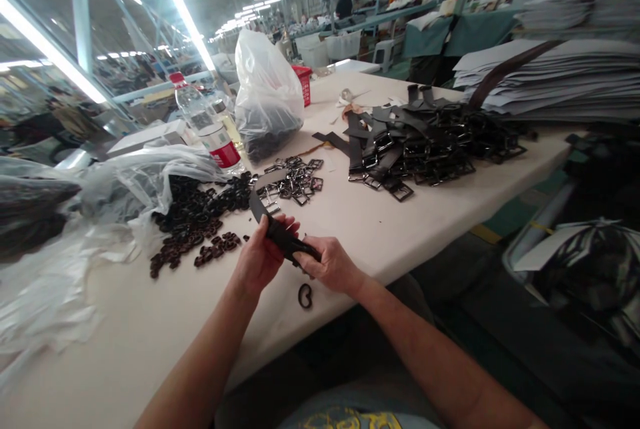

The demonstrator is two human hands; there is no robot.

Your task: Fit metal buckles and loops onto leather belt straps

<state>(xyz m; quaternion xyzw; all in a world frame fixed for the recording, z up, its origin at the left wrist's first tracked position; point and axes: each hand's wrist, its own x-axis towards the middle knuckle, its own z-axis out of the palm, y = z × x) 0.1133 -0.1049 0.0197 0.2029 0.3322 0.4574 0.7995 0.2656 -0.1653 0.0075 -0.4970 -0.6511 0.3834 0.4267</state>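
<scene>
My left hand (261, 257) and my right hand (331, 264) both grip a black strap (273, 229) just above the near edge of the white table (425, 215). The strap curves up and away towards a small heap of metal buckles (295, 179). A single dark loop (305, 296) lies on the table right below my hands. To the left of my left hand spreads a pile of dark loops (195, 222), spilling from a clear plastic bag (145, 182).
A big heap of black straps with buckles (425, 142) lies at the right of the table. A water bottle (207, 125), a filled plastic bag (267, 99) and a red basket (303, 82) stand further back. Stacked grey sheets (555, 79) sit at the far right.
</scene>
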